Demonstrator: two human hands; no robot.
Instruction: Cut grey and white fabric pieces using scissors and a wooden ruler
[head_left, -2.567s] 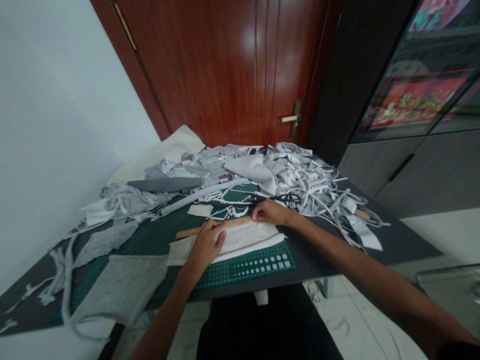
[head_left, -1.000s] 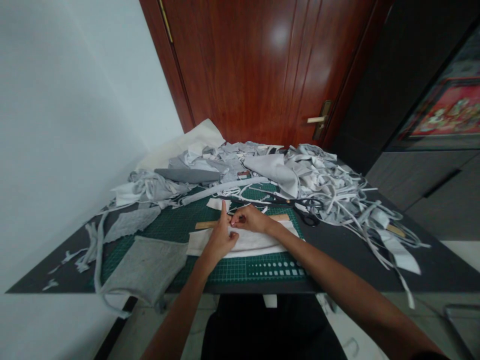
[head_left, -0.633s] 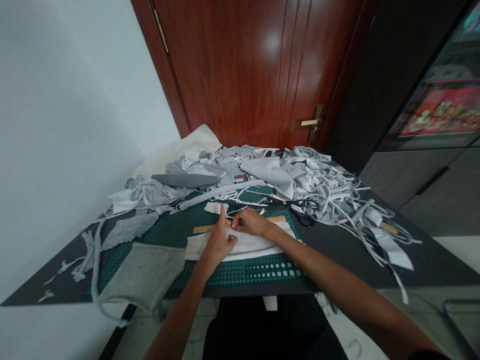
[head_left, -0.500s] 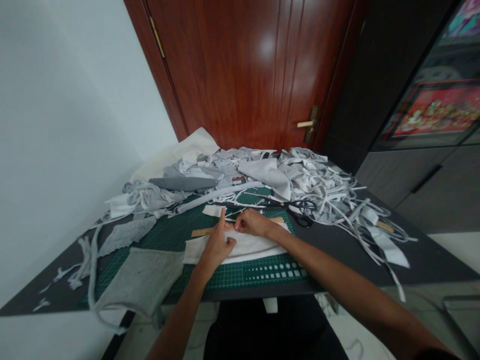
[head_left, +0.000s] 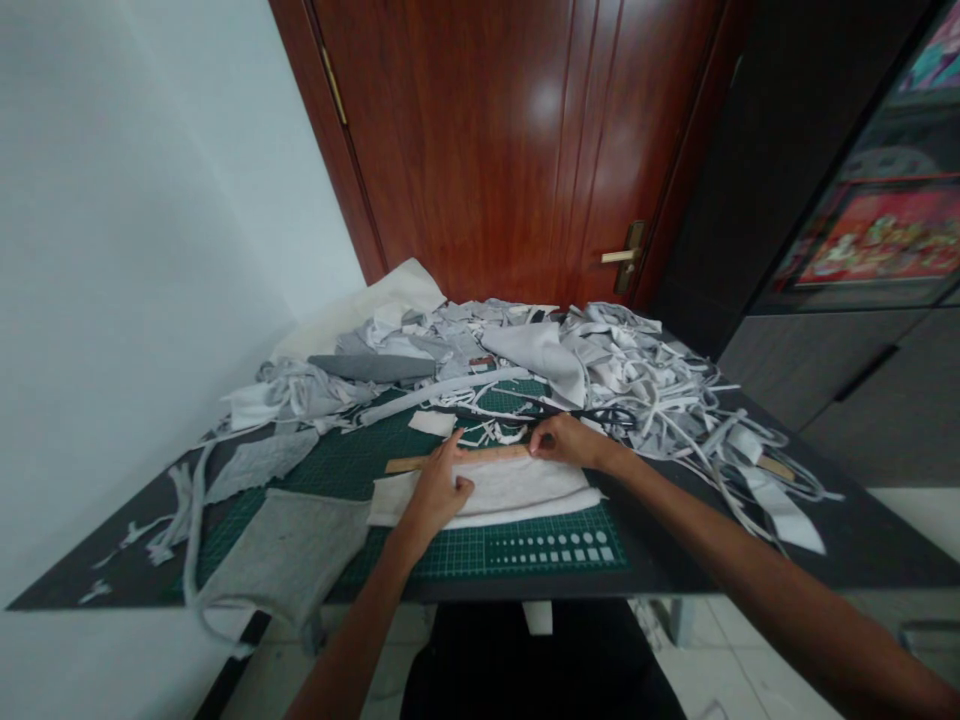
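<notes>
A folded off-white cloth (head_left: 517,490) lies on the green cutting mat (head_left: 465,560), with a wooden ruler (head_left: 491,455) along its far edge. My left hand (head_left: 442,483) presses down on the ruler and cloth, thumb and fingers apart. At the ruler's right end, my right hand (head_left: 564,440) has its fingertips pinched together by the cloth's far edge; what is between them is too small to make out. Just beyond the ruler lie thin white trimmings (head_left: 491,433) and a small off-white scrap (head_left: 433,423). Black scissors (head_left: 611,415) lie partly hidden behind my right hand.
Grey and white fabric scraps (head_left: 420,345) pile up along the back of the table. Tangled strips (head_left: 667,390) spread over the right side. A grey cloth piece (head_left: 292,545) overlaps the mat's left side, next to a long grey strip (head_left: 196,520). A wooden door (head_left: 480,150) stands behind.
My right hand has moved right along the ruler, away from my left hand, uncovering the ruler's middle. My left hand stays pressed in place. The view has shifted slightly.
</notes>
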